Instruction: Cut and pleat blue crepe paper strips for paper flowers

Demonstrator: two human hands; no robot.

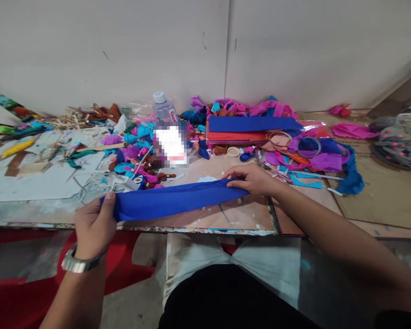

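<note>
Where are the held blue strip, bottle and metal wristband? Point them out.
Held blue strip (178, 200), head view, middle of its face.
Bottle (164, 110), head view, clear body.
Metal wristband (81, 265), head view, outer side.

Matt papery strip (178, 201), clear plastic bottle (164, 109)

Light is soft and rather dim, greying the tall, smooth white wall panels (123, 55) and sinking the black cloth garment (226, 299) into near-featureless shadow. Glare flecks the crinkled clear plastic film (320, 128). Blocky pixelation covers a glowing white rectangle (173, 144). The long, thin blue strip (178, 201) reads fairly clearly; toward the right edge, detail smears
</note>
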